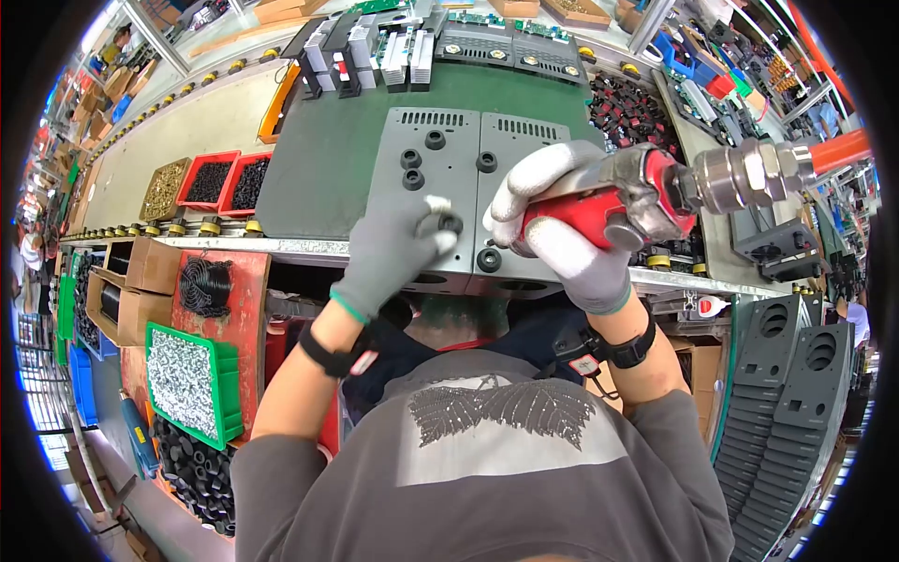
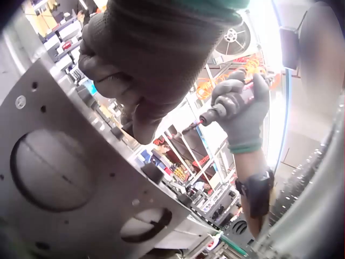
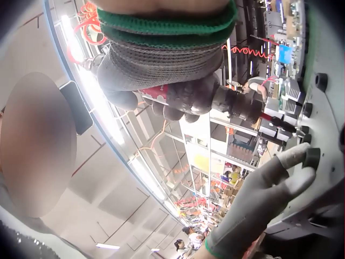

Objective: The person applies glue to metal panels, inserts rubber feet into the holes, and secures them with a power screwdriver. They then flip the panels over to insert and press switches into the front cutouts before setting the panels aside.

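My gloved left hand pinches a black rubber foot between thumb and finger, right at the face of a grey metal panel. A second slotted panel lies beside it. Several more feet stand on the two panels, one near the vents and another by the near edge. Wrapped around a red air screwdriver is my right hand, over the right panel. In the right wrist view the driver's bit points toward the panels, overlapping the feet near the left fingertips.
Left of the green mat are red bins of black feet and a tray of brass-coloured parts. A green bin of small silver pieces sits lower left. Red-and-black parts lie heaped right. Panels are stacked lower right.
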The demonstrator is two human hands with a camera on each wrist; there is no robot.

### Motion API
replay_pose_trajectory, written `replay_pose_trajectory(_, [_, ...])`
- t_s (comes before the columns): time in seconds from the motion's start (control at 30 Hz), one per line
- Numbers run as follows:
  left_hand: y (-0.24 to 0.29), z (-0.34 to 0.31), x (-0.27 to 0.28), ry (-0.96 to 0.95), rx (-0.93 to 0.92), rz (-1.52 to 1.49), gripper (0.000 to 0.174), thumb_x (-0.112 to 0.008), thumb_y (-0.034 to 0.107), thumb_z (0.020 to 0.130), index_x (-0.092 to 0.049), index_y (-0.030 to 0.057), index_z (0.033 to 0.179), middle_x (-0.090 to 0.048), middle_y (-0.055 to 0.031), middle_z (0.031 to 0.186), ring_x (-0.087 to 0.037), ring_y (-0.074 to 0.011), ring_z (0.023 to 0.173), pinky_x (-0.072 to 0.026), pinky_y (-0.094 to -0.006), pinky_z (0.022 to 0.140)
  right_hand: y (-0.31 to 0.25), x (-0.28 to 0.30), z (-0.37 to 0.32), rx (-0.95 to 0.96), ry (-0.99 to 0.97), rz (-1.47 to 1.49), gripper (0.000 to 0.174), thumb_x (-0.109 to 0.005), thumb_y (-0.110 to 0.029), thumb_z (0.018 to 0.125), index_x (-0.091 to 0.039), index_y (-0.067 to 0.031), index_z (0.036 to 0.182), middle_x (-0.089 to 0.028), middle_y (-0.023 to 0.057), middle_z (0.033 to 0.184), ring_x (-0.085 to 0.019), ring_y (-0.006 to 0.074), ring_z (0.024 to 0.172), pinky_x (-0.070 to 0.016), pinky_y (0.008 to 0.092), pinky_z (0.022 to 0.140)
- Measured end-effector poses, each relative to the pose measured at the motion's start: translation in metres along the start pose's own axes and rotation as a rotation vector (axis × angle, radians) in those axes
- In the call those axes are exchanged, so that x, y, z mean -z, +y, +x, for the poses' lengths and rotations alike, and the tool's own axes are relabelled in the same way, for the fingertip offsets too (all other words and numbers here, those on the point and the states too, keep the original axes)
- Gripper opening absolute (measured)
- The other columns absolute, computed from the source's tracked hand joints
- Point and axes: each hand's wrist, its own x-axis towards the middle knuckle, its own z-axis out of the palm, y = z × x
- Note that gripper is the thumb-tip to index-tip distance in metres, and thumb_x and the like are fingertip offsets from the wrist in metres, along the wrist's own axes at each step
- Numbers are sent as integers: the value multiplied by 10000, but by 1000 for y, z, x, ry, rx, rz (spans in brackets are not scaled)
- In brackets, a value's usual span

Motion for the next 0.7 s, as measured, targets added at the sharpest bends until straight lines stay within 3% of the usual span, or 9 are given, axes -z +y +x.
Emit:
replay_pose_trajectory(0.07, [8,-23,11,-275,267,-136,353,-736,327,796,-704,183,1116,-715,-78,832,-689,-269,777,-535,-357,676,4,-9,-1,-37,11,23,267,-590,98,801,-581,-25,1037,-635,70,928,-629,155,888,-532,320,792])
replay_pose_trajectory(0.1, [6,-32,5,-208,174,-24,335,-747,322,791,-716,200,1101,-704,-71,805,-689,-248,758,-525,-350,663,7,-14,-2,-96,48,50,273,-593,105,793,-586,-25,1033,-635,65,921,-629,150,880,-532,313,782])
replay_pose_trajectory(0.3, [5,-35,-8,-191,171,37,316,-764,345,764,-733,168,1025,-682,-74,769,-680,-262,736,-513,-375,651,28,-29,3,-230,100,40,262,-633,107,768,-610,-20,997,-637,49,870,-609,110,805,-514,280,730])
replay_pose_trajectory(0.47, [0,-36,-10,-177,196,-89,303,-764,356,759,-727,150,977,-682,-77,769,-679,-266,738,-515,-376,646,45,-27,7,-248,101,19,236,-644,90,769,-618,-20,977,-631,42,856,-610,113,801,-515,287,724])
replay_pose_trajectory(0.67, [0,-35,-8,-199,181,-51,293,-760,363,755,-720,148,950,-690,-85,786,-681,-280,749,-519,-389,648,62,-22,7,-226,53,-41,237,-665,64,766,-618,-19,983,-636,43,881,-618,117,809,-522,294,728])
replay_pose_trajectory(0.7, [1,-34,-6,-236,137,41,295,-764,366,747,-718,144,936,-689,-84,790,-681,-286,761,-519,-397,654,66,-21,7,-226,32,-82,262,-628,96,770,-603,-15,1006,-635,65,879,-621,138,818,-530,302,725])
